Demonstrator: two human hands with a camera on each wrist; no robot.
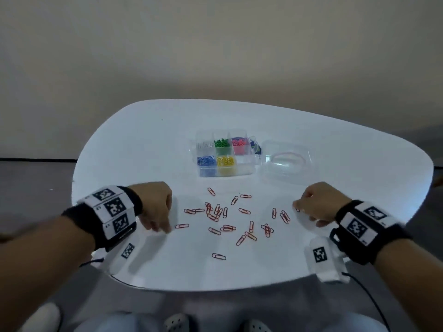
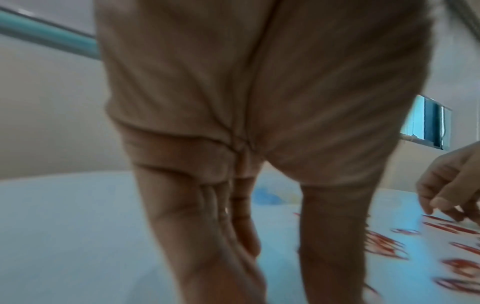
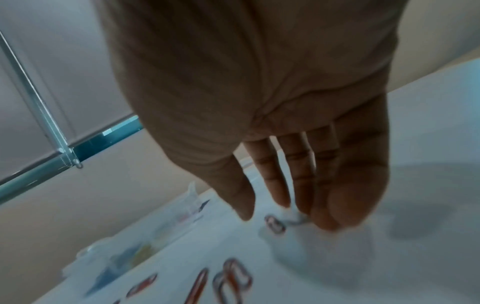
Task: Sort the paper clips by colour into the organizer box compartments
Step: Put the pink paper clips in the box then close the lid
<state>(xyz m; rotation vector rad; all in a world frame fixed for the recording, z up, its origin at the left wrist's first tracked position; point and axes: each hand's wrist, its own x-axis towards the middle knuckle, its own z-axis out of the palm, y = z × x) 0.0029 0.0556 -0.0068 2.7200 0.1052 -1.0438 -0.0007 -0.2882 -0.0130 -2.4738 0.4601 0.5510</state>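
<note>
Several red paper clips (image 1: 217, 212) lie scattered over the middle of the white table (image 1: 143, 144). The clear organizer box (image 1: 244, 169) stands behind them, holding white, green, pink, blue and yellow clips in separate compartments; its front right compartment looks empty. My left hand (image 1: 158, 221) points down, with a fingertip on the table just left of one red clip (image 1: 182, 225), and holds nothing. My right hand (image 1: 309, 212) reaches down with straight fingers (image 3: 324, 205) beside another red clip (image 3: 275, 224) at the right end of the scatter. The wrist views are blurred.
The box's clear lid (image 1: 286, 161) lies to its right, with a red rubber band (image 1: 298, 156) showing through it. The table's curved front edge (image 1: 215, 287) is close to my body. My legs and shoes show below it.
</note>
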